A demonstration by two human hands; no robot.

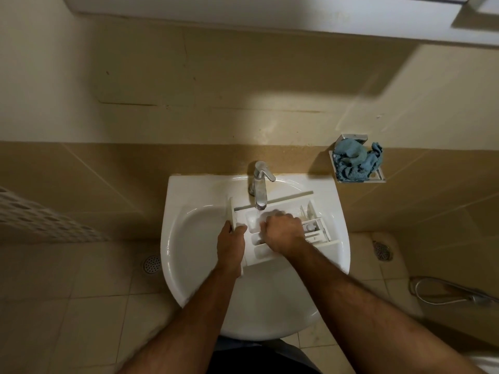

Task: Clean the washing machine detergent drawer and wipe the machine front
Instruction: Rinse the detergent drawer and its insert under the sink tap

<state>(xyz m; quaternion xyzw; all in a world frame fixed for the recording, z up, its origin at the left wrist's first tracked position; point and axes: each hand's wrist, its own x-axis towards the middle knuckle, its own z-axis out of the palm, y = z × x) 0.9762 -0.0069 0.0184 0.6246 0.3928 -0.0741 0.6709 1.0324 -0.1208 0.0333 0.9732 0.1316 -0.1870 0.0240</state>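
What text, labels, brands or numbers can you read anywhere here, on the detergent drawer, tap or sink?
None can be read.
detergent drawer: white plastic, any compartment markings too small and blurred to read.
tap: plain chrome, no brand visible.
sink: bare white, no mark.
blue cloth on the wall soap holder: no tag visible.

No readable text, labels, brands or numbers on any visible surface.

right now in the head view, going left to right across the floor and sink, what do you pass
left floor drain → left hand on the detergent drawer → right hand inside it → blue cloth on the wall shelf → right floor drain → hose
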